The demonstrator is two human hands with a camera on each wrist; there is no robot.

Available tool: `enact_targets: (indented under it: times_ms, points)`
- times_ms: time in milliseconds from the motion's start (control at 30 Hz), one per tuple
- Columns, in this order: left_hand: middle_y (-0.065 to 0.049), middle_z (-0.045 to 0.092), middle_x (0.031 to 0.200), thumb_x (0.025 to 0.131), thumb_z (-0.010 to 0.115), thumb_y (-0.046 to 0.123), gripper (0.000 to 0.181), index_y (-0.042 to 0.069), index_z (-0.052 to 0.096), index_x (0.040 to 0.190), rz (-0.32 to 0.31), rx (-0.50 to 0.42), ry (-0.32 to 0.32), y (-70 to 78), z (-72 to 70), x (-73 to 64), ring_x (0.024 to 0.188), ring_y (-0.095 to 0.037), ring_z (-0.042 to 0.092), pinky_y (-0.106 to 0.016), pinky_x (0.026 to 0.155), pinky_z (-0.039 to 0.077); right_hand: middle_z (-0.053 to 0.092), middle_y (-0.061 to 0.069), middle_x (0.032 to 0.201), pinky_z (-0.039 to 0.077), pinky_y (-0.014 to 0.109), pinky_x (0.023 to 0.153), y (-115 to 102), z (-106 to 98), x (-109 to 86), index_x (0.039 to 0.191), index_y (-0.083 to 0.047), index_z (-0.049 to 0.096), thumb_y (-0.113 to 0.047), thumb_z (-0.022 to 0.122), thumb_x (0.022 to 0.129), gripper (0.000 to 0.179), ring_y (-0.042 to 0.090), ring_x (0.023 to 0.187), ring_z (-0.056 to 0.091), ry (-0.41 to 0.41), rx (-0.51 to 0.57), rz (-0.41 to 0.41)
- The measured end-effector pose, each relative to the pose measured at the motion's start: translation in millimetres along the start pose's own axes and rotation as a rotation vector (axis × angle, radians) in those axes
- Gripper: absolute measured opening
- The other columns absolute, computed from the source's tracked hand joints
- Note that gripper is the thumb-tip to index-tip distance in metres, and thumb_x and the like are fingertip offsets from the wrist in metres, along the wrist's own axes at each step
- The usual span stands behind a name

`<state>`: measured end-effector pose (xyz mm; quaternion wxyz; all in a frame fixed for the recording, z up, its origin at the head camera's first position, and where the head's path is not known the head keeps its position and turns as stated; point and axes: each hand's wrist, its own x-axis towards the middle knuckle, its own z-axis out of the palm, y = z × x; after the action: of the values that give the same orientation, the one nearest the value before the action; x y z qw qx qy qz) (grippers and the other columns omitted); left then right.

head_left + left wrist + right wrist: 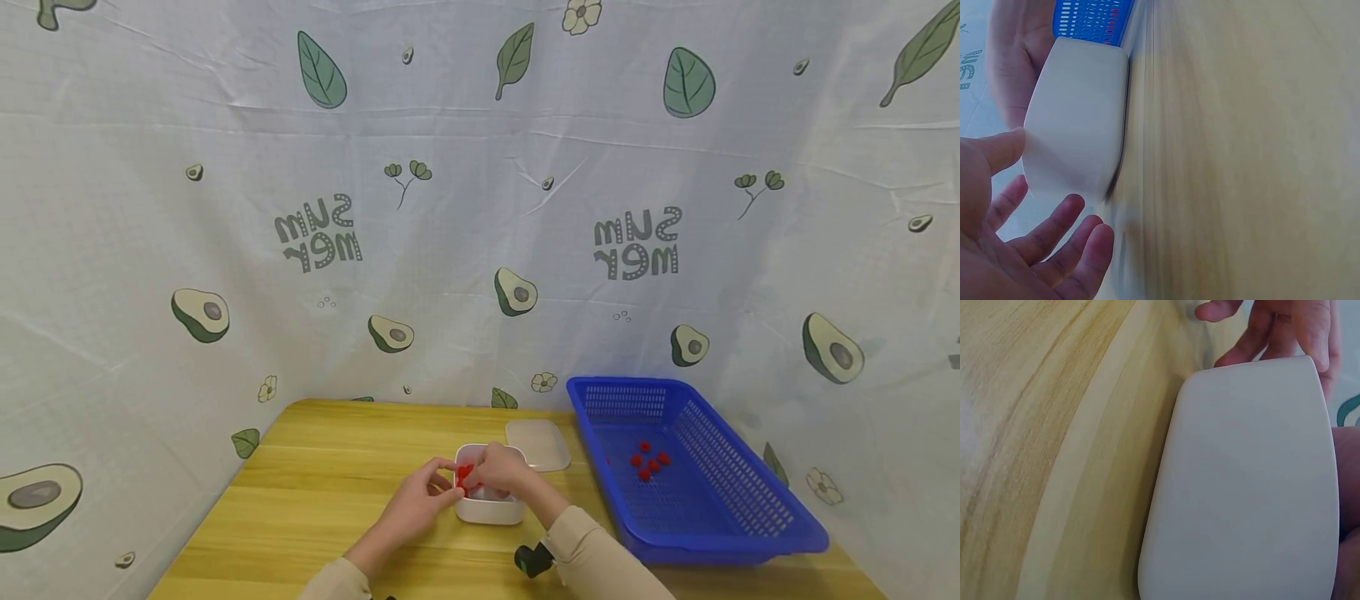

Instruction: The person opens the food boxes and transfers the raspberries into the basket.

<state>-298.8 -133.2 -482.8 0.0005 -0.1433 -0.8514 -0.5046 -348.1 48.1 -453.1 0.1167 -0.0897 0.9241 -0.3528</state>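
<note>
Avocado-print cloth backs a wooden table (315, 492). One white container (489, 500) sits between both hands, near the table's front edge.

Left hand (420, 500): fingers relaxed and spread beside the container's left wall, fingertips at the rim by the red pieces (463, 475); nothing visibly pinched. Probably there to steady the box.

Right hand (501, 471): arched over the container's opening, fingers curled down inside. Cannot tell whether they grip a piece; the hand hides its own fingertips.

Just beyond the right hand lies one white lid (537, 443), flat, off the container, leaving the opening free. Further right, one blue basket (712, 508) holds about five loose red pieces (648, 462), well apart from the hands. Count inside the container unclear.
</note>
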Motion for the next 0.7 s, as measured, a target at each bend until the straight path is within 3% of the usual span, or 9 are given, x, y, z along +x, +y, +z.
enact_targets:
  times_ms: [300,700]
  points:
    - [-0.002,0.067,0.102,0.092,0.073,0.034,0.042,0.015,0.060,0.128,-0.018,0.000,-0.003,-0.9,0.7,-0.3,0.090,-0.019,0.059,-0.036,0.077,0.052,0.050,0.000,0.058,0.029,0.024,0.043,-2.9,3.5,0.4,0.079,-0.011,0.071,-0.020,0.080,0.083,0.013,0.013,0.045,0.032,0.013,-0.069,-0.054]
    - [-0.003,0.067,0.103,0.093,0.073,0.035,0.041,0.014,0.060,0.127,-0.009,-0.012,0.000,-0.4,1.1,-1.7,0.091,-0.019,0.060,-0.036,0.075,0.052,0.059,0.003,0.071,0.042,0.028,0.056,-2.3,5.8,-5.9,0.093,-0.004,0.073,-0.010,0.082,0.081,0.017,0.017,0.061,0.048,0.002,-0.033,-0.121]
